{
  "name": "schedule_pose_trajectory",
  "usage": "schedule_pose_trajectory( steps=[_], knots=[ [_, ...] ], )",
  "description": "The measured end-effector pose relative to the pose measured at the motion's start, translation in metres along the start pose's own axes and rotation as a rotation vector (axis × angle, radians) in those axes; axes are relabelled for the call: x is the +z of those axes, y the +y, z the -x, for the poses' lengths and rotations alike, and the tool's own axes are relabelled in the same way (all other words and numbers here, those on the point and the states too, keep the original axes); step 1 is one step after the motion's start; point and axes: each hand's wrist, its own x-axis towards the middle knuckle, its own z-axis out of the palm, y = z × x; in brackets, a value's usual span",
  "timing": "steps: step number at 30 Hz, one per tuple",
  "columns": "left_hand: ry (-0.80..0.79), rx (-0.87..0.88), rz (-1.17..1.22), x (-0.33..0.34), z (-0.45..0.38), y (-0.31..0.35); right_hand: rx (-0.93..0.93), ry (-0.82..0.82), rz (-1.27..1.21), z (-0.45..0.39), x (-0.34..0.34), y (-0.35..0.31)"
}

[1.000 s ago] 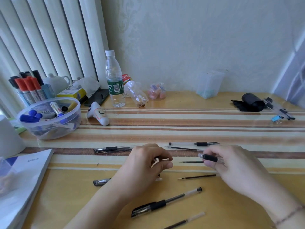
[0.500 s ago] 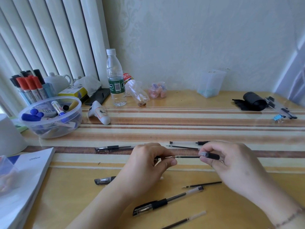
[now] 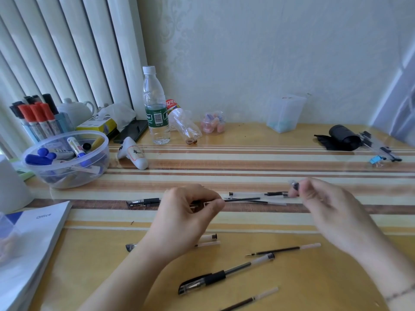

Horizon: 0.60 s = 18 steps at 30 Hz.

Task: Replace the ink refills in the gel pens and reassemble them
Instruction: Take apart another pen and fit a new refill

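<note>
Pulled apart since half a second ago: right hand (image 3: 323, 198) now well right of left hand (image 3: 190, 209), no longer joined to it by the pen. Pinches a small grip section (image 3: 294, 187), blurred, above the striped mat (image 3: 224, 162). Left hand curls round the pen barrel, mostly hidden, with the ink refill (image 3: 242, 200) sticking out rightward, bare and exposed. Means disassembly step done; refill ready for withdrawal and swap. Spare refill (image 3: 283, 250) lies near, below the right hand; assembled pen (image 3: 224, 274) in front of it. Marker tub (image 3: 67, 160) far left, water bottle (image 3: 156, 108) behind.
</note>
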Motion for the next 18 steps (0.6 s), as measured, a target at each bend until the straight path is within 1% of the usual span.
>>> schedule_pose_trajectory(
  steps=[2, 5, 11, 15, 18],
  knots=[
    [0.007, -0.041, 0.09, -0.0023, -0.0006, 0.001, 0.02, -0.002, 0.003, -0.0014, 0.0017, 0.0072],
    [-0.001, -0.056, 0.136, -0.0024, -0.0001, 0.0038, -0.012, 0.006, 0.002, -0.0003, 0.008, 0.007],
    [0.035, -0.063, 0.151, -0.0029, -0.001, 0.0036, -0.056, 0.044, -0.028, -0.0025, 0.007, 0.0062],
    [0.004, -0.028, 0.143, -0.0019, -0.0004, 0.0026, -0.079, 0.047, 0.005, -0.003, 0.009, 0.0087],
    [-0.015, -0.032, 0.094, -0.0008, 0.0003, 0.0017, -0.103, 0.06, 0.017, -0.0034, 0.0087, 0.0085]
  ],
)
